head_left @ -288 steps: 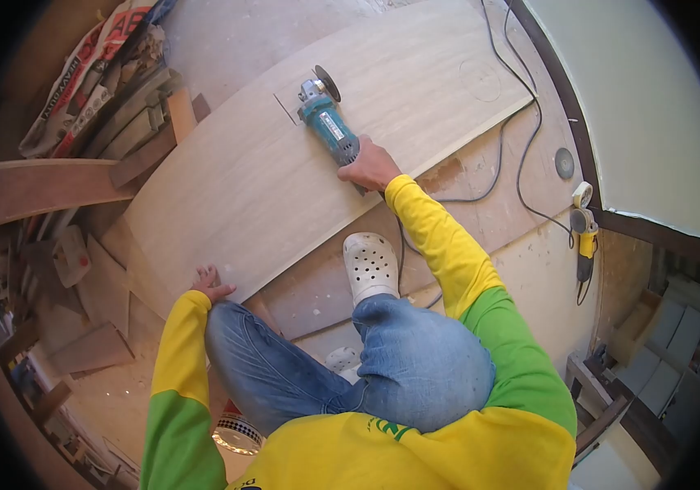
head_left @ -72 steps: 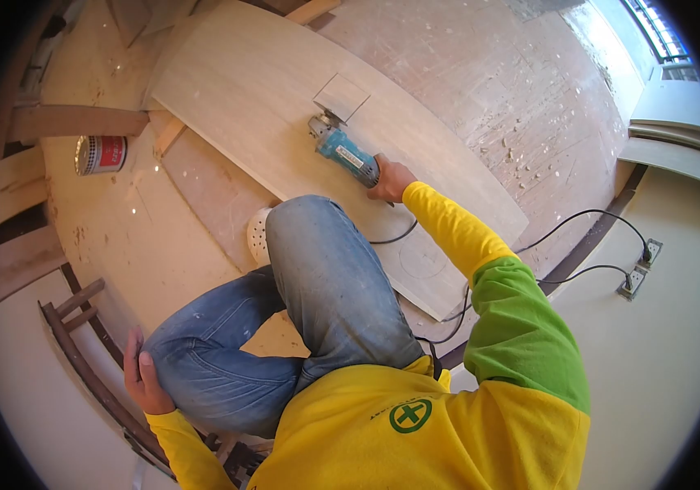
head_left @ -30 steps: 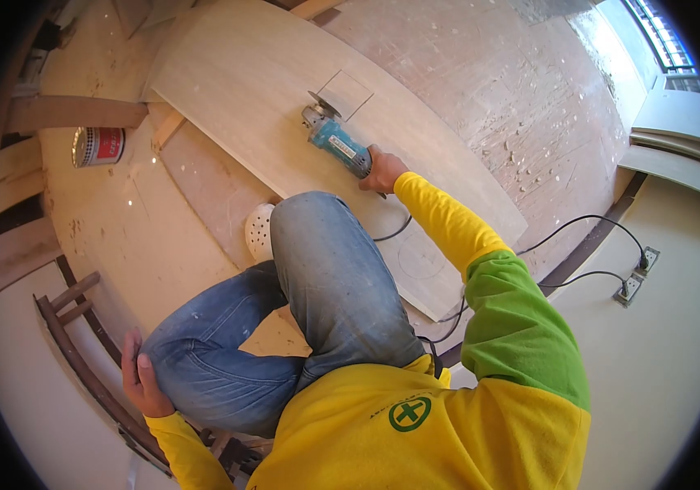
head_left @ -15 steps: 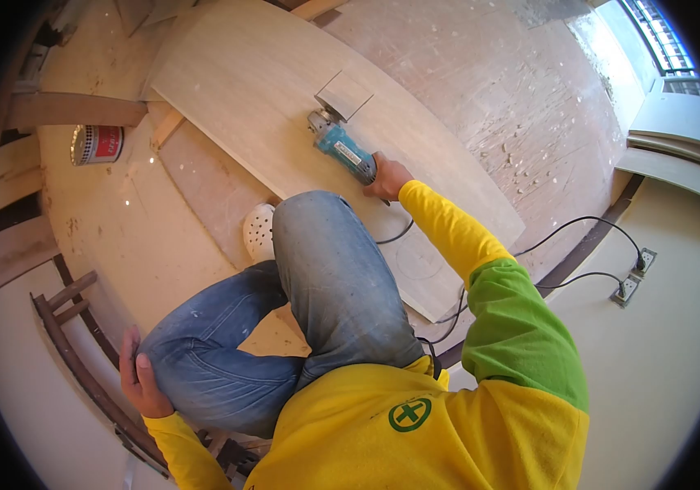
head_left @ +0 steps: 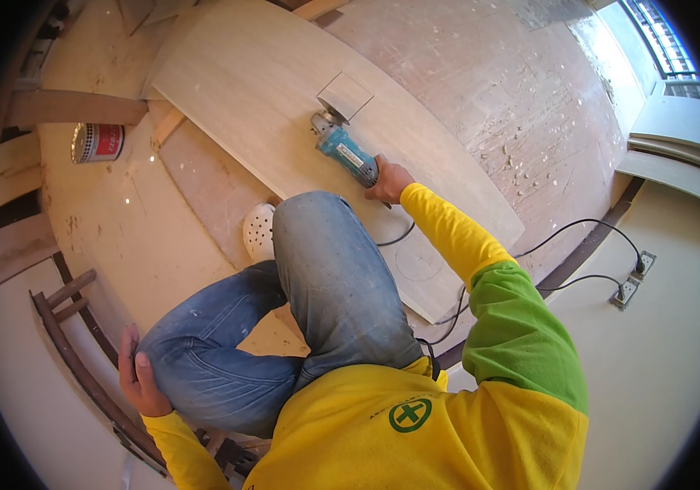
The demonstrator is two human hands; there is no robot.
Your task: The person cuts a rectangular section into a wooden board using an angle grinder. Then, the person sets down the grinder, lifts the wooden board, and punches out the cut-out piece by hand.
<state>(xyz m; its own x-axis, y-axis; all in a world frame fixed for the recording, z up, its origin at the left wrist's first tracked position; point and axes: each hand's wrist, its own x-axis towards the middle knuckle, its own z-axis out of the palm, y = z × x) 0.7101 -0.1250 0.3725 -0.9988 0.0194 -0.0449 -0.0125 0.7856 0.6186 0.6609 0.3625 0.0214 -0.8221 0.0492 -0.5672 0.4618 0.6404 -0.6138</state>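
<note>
My right hand [head_left: 390, 180] is wrapped round the rear of a teal angle grinder [head_left: 348, 157]. The grinder lies along a large pale wooden panel [head_left: 236, 90], its disc end at the near corner of a square outline [head_left: 345, 96] on the panel. A faint circle [head_left: 419, 263] is marked nearer to me. My left hand [head_left: 142, 374] rests against my bent knee [head_left: 178, 351], thumb and fingers apart; part of its palm side is hidden.
Black power cords [head_left: 583, 222] run to wall sockets [head_left: 629, 287] at the right. A red-labelled can [head_left: 98, 143] stands on the floor at the left, near a wooden beam [head_left: 76, 109]. Debris [head_left: 521, 155] is scattered beyond the panel. My white clog [head_left: 258, 232] is beside the panel's edge.
The grinder and my right hand have shifted very slightly to the right and down. My left hand stays at the knee.
</note>
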